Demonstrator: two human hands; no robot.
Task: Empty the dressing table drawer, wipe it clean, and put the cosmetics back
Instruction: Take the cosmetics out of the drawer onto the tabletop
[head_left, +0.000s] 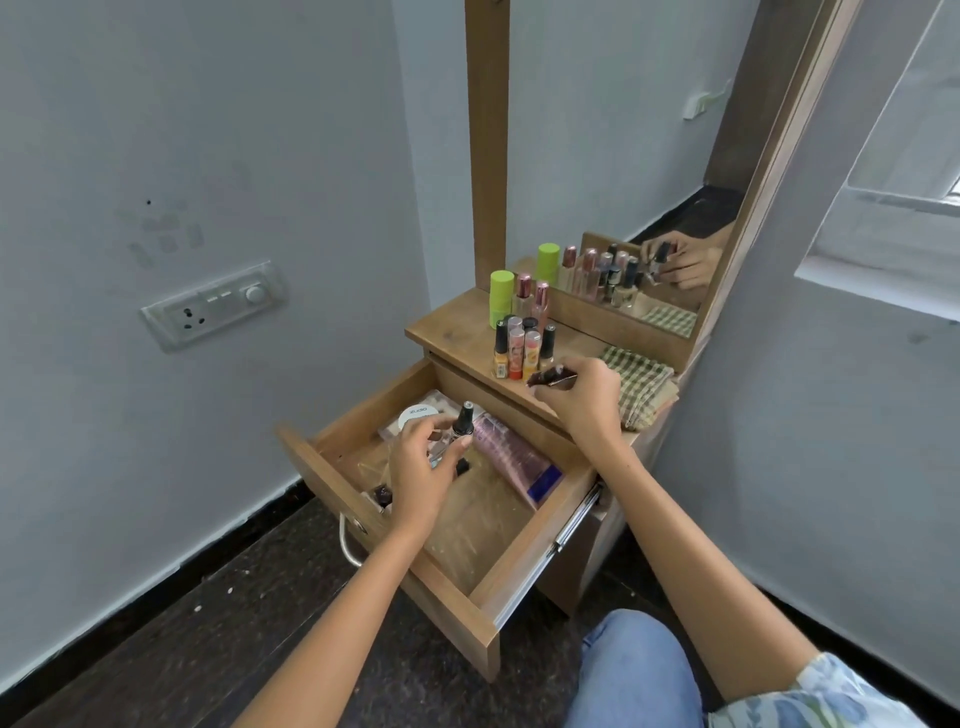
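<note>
- A person's left hand (423, 465) reaches into the open drawer (363, 512), fingers (460, 446) closed around a small black-capped bottle (462, 420) held upright.
- The right hand (584, 397), above the drawer over the wooden surface (457, 325), pinches a small dark cosmetic item (551, 375).
- On that surface beyond the drawer stand clustered nail polish bottles (522, 348), a green tube (501, 297) and a folded checked cloth (641, 384).
- Inside the drawer lie a white round jar (417, 414) and a pink package (511, 449).
</note>
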